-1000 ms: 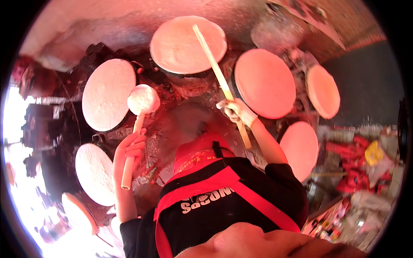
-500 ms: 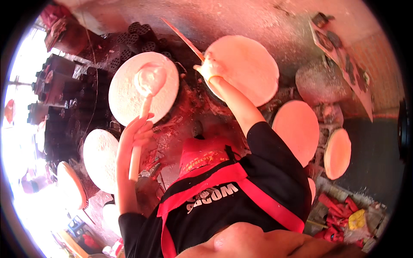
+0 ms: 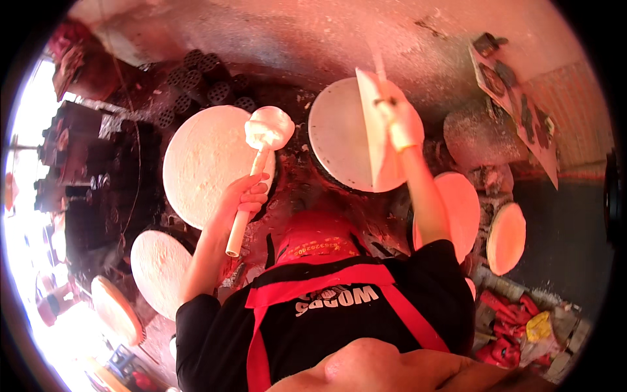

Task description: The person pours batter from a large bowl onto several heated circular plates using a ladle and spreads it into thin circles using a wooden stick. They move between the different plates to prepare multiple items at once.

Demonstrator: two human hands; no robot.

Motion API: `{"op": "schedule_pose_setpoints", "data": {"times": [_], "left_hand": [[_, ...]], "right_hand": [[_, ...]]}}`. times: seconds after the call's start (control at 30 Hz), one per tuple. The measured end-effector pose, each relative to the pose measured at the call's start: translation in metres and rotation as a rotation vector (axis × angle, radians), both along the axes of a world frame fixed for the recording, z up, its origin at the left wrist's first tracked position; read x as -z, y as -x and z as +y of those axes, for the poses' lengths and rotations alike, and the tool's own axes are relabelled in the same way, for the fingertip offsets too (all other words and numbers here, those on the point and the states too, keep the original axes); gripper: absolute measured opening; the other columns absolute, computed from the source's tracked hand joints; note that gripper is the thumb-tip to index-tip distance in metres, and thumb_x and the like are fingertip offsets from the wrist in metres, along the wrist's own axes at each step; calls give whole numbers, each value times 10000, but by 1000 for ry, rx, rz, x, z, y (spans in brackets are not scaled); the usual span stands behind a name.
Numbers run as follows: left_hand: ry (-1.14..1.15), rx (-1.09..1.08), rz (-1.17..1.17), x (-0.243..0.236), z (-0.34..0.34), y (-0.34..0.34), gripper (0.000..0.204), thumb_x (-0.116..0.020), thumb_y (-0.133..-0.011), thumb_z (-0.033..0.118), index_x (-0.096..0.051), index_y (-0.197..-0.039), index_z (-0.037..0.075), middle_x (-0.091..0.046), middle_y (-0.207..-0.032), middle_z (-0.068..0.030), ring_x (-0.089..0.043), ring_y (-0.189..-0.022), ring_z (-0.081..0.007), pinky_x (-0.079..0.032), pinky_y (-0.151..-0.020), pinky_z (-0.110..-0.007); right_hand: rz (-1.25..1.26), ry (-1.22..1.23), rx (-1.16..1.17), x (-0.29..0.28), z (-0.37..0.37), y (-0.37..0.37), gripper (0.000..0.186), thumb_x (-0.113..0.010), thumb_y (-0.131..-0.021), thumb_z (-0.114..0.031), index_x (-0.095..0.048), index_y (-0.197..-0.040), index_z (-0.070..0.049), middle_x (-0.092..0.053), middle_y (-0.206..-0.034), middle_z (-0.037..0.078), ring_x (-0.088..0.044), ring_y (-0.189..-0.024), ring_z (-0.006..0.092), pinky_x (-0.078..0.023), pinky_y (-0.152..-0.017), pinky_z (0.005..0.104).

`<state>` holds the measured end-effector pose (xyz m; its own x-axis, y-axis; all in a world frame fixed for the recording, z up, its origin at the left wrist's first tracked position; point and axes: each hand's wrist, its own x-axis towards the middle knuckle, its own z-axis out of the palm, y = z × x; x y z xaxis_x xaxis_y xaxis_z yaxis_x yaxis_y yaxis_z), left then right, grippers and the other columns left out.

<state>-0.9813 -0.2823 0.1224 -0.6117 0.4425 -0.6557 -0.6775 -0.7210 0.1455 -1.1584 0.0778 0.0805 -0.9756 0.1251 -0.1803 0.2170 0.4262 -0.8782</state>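
My left hand (image 3: 245, 199) is closed round a pale stick (image 3: 243, 228) with a white, dough-like lump (image 3: 270, 128) on its far end. The lump hangs over the right edge of a round griddle (image 3: 206, 166) covered with a white layer. On the right griddle (image 3: 336, 134) my right hand (image 3: 403, 124), pale and overexposed, grips a thin pancake-like sheet (image 3: 371, 121). The sheet is lifted and folded toward the right, and the griddle's left part shows bare. A blurred, narrow pale strip (image 3: 379, 62) sticks up beyond that hand; I cannot tell whether the hand holds it too.
More round griddles with pale layers stand at left (image 3: 160, 271) and right (image 3: 457, 212). Dark perforated briquettes (image 3: 196, 85) are piled behind the left griddle. A board (image 3: 522, 108) with tools lies at the far right. Red and yellow bags (image 3: 516, 326) lie at lower right.
The stick with its lump has moved right, off the left griddle's middle. My right hand has swung right and lifted the sheet, baring part of the griddle.
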Motion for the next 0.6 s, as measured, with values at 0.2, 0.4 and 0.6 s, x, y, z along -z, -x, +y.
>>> {"op": "schedule_pose_setpoints", "data": {"times": [0.2,0.4,0.6], "left_hand": [[-64,106,-121,-7,41,16,124,-469,-948,78,-435,-1042,4,-386,-658,-7,-324,-454,-47,-256,-321,-157],[-289,119,-94,8,84,2,216,-304,-1011,125,-430,-1138,4,-386,-698,-22,-386,-518,-113,-345,-415,-229],[-63,88,-54,-12,143,-20,222,-332,-1001,123,-465,-1113,-16,-439,-769,-37,-432,-589,-141,-370,-491,-246]], "right_hand": [[299,270,417,-114,253,-54,358,-612,-788,-246,-674,-1051,-11,-614,-924,5,-552,-808,100,-438,-698,233],[523,122,677,-248,416,-236,491,-619,-839,-252,-555,-1249,10,-605,-1146,71,-572,-1038,161,-451,-903,262],[689,296,948,-185,625,-382,480,-657,-817,-243,-581,-1202,35,-620,-1101,74,-590,-977,179,-475,-854,284]]}}
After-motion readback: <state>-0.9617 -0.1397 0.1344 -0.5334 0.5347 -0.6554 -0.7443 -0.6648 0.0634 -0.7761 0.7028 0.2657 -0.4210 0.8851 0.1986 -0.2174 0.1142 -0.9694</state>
